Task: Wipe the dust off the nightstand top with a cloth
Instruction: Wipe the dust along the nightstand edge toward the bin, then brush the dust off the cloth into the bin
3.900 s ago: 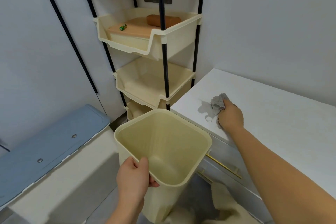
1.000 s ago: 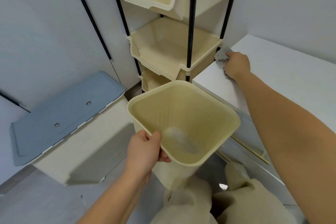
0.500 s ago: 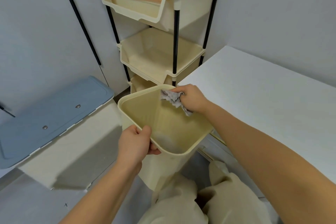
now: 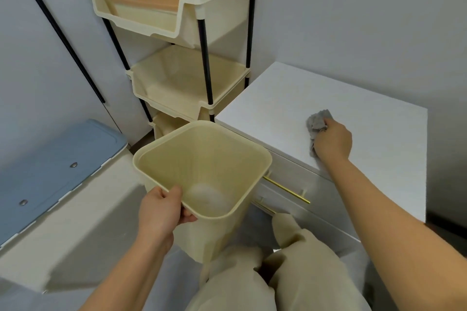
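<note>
The white nightstand top (image 4: 290, 98) fills the right of the view. My right hand (image 4: 333, 142) presses a crumpled grey cloth (image 4: 317, 122) onto it near the front edge. My left hand (image 4: 161, 212) grips the near rim of a cream plastic bin (image 4: 227, 144), held just left of the nightstand's front corner. A pale patch of dust lies in the bin's bottom.
A cream three-tier rack (image 4: 187, 83) on dark poles stands behind the bin, against the wall, with a brown roll and a small green item in its top tray. A blue-lidded box (image 4: 50, 166) sits at left. Brass drawer handles (image 4: 285, 189) run below the top. My knees (image 4: 252, 280) are below.
My right hand with the cloth has moved from over the bin back onto the nightstand top, further right. The bin stays in my left hand.
</note>
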